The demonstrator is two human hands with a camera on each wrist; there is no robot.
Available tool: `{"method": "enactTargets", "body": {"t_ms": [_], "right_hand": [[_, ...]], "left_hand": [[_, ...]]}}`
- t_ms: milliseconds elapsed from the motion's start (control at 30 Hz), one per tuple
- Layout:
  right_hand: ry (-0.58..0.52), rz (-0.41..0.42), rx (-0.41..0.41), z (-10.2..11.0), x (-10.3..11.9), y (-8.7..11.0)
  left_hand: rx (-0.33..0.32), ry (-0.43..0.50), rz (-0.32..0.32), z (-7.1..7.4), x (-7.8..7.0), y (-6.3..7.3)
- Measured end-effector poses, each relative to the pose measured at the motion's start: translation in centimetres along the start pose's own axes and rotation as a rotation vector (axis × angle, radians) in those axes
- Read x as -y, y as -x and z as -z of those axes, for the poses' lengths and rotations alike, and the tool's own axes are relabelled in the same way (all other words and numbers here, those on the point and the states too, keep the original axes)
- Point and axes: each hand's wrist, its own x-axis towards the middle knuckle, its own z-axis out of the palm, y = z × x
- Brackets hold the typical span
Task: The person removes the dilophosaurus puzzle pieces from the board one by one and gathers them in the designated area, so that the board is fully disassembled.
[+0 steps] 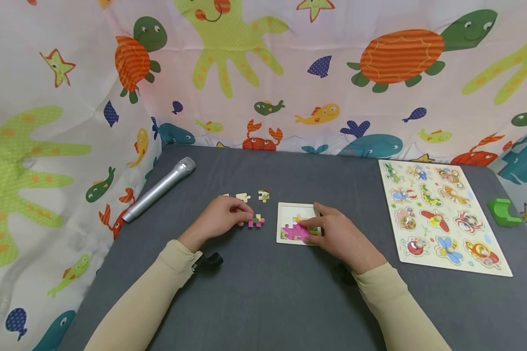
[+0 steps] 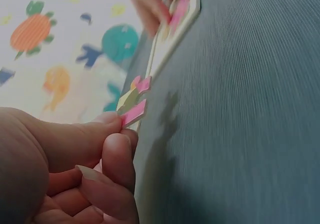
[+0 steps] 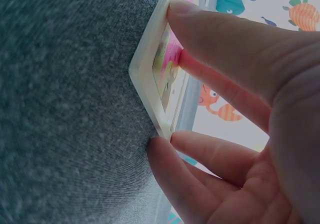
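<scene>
My left hand point(image 1: 221, 218) pinches a pink, yellow and green jigsaw piece point(image 1: 257, 222) between thumb and fingertips. In the left wrist view the piece point(image 2: 133, 115) is tilted, close over the table. To its right lies a small square puzzle tray point(image 1: 281, 214) with a pale rim, partly filled with joined pink and yellow pieces point(image 1: 293, 232). My right hand point(image 1: 340, 233) holds that tray at its right side. As the right wrist view shows, the thumb lies on the rim point(image 3: 145, 66), one finger touches the pink pieces and other fingers meet the outer edge.
Behind my left hand lie loose jigsaw pieces point(image 1: 264, 196), one partly hidden by the hand. A silver microphone point(image 1: 160, 189) lies at the left. On the right are a large picture-puzzle board point(image 1: 443, 214) and a green block point(image 1: 503, 212). A sea-animal cloth point(image 1: 246, 58) hangs behind the grey table.
</scene>
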Motion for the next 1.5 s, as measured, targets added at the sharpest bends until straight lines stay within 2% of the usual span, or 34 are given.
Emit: {"method": "enactTargets", "body": {"t_ms": [200,367,633,933,1067,1167,1267,1367,1500], "right_hand": [[-0.016,-0.001,0.002,-0.2,0.0,0.2],[-0.018,-0.009,-0.001,-0.1,0.0,0.2],[-0.010,0.005,-0.009,-0.2,-0.1,0.1],[-0.016,-0.003,0.005,0.0,-0.1,0.1],[-0.017,-0.003,-0.001,0.0,-0.1,0.1],[-0.015,-0.007,-0.003,0.0,-0.2,0.1],[-0.020,-0.010,0.001,0.0,-0.2,0.1],[-0.027,-0.010,0.004,0.1,-0.2,0.1],[-0.025,0.008,0.001,0.1,-0.3,0.1]], "left_hand": [[-0.032,-0.019,0.076,3.3,2.9,2.6],[-0.049,-0.031,0.107,4.8,4.2,3.6],[-0.040,-0.053,0.110,5.2,4.9,3.7],[-0.027,-0.066,0.127,5.3,4.9,3.6],[-0.047,-0.086,0.127,5.3,4.8,3.6],[-0.095,-0.126,0.123,5.1,4.3,3.7],[-0.129,-0.149,0.101,4.4,3.1,3.7],[-0.115,-0.143,0.056,3.0,0.9,3.1],[-0.066,-0.146,-0.032,0.3,-2.4,1.4]]}}
